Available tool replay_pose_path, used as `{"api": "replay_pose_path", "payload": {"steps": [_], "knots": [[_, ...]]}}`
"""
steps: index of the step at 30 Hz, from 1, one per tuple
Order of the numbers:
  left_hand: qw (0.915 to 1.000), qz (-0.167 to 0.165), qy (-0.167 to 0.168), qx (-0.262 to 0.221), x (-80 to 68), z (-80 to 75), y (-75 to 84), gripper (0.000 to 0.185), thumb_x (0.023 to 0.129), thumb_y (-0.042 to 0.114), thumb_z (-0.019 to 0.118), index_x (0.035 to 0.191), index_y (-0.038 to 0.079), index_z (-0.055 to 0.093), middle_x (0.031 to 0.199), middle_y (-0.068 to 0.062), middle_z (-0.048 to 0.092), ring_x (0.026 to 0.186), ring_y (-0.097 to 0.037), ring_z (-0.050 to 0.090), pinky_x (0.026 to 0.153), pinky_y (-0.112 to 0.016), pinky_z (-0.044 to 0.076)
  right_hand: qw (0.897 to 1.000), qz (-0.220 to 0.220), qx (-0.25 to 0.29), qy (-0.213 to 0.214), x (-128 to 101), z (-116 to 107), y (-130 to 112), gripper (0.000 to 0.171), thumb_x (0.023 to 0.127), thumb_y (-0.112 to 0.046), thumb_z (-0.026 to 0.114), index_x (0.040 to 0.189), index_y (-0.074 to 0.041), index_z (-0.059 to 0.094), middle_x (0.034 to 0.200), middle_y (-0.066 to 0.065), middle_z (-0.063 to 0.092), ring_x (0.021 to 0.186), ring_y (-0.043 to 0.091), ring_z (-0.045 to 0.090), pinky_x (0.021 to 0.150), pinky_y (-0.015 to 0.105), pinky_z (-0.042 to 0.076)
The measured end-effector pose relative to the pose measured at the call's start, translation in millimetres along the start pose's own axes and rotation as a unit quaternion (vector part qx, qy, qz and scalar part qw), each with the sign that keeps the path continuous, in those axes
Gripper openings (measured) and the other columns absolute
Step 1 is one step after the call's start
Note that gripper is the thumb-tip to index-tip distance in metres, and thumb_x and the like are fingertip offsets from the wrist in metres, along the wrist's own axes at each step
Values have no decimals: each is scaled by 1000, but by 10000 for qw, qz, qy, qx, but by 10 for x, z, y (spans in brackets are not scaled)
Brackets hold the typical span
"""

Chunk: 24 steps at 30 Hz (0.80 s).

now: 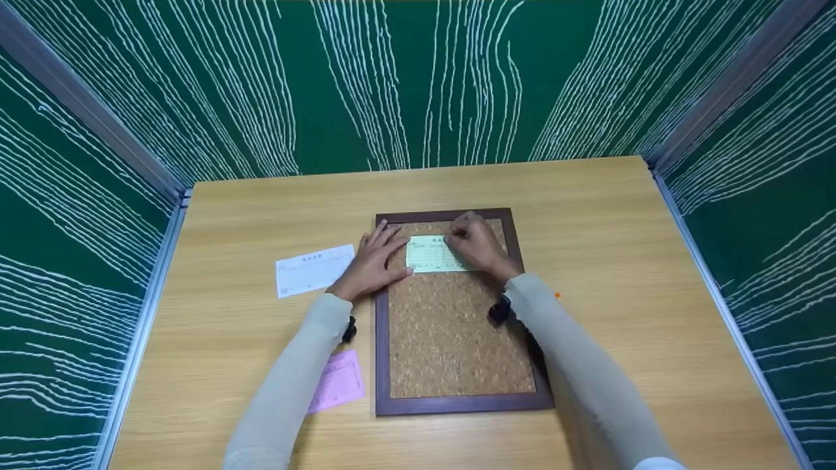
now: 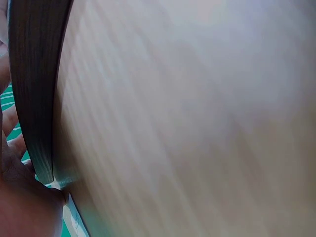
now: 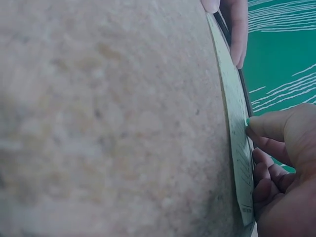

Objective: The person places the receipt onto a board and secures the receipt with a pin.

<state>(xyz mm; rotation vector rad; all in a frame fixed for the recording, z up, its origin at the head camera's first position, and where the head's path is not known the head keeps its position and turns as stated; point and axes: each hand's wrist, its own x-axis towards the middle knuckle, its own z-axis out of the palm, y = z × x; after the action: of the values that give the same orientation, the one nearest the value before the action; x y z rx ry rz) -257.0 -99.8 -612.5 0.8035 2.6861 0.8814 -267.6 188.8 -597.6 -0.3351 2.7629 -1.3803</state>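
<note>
Green slip [image 1: 434,255] lies on cork board [image 1: 450,339] under both hands.

White slip [image 1: 314,270] and pink slip [image 1: 337,381] on wooden table [image 1: 653,261]

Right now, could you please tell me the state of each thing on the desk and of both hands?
Cork board: flat on the desk, dark frame around it.
Green slip: flat on the cork, near the top.
Left hand: fingers straight, pressing the slip's left edge.
Right hand: fingers curled, on the slip's right part.
White slip: flat, left of the board.
Pink slip: flat, partly under the left sleeve.
</note>
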Motion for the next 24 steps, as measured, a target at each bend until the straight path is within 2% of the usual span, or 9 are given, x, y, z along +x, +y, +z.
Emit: {"api": "replay_pose_path", "payload": {"steps": [9,14,20,24], "knots": [[10000,-22,-5,-40,-5,-14,13,80,102,55,72,169,20,46,183,-5,25,172,-28,-2,135,-62,-1,9998,144,84,-124,31,-22,-57,18,107,-8,69,99,3,80,115,14,65,108,27,56,99,44,48],[10000,-27,-24,0,-8,-22,14,80,102,55,72,169,20,46,183,-5,24,172,-28,-2,135,-61,-2,9986,409,253,-197,57,-28,-89,18,106,-7,69,93,2,78,113,12,63,105,27,54,98,43,48],[10000,-34,-4,-10,-15,-31,16,80,101,55,73,169,21,47,183,-4,24,172,-28,-2,135,-61,-3,9962,719,453,-207,76,-21,-126,16,105,-2,69,88,-2,68,112,11,59,105,28,53,97,42,47],[10000,-53,-33,-21,-17,-26,23,81,101,55,73,170,21,46,183,-4,24,172,-27,-3,135,-62,-2,9951,807,542,-174,83,-17,-117,26,104,1,68,81,-7,59,101,6,55,98,24,52,91,39,43]]}}
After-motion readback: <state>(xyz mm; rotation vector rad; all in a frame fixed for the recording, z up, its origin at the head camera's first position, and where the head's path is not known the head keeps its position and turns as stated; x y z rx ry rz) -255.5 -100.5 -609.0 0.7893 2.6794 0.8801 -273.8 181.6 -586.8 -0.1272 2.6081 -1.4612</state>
